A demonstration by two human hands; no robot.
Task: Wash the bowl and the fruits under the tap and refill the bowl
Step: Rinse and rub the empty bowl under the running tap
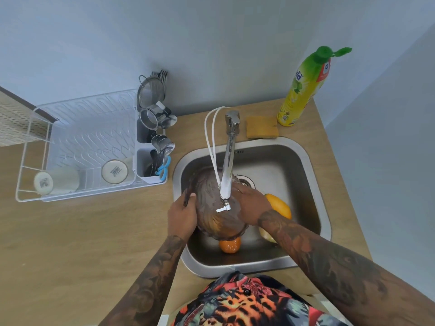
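Under the tap [227, 161], over the sink [315, 184], a dark translucent bowl [211, 208] is held tilted, its long axis running from far-left to near-right. At its left rim the left hand [182, 215] grips with fingers curled round the edge; at its right side the right hand [250, 204] rests spread against the wall, fingers fairly straight. Three fruits lie in the basin below: an orange [230, 246] just beneath the bowl's near edge, a larger orange-yellow fruit [279, 207] and a pale one [266, 235] beside the right forearm. Judged from this, the right hand is nearer the fruits for washing next.
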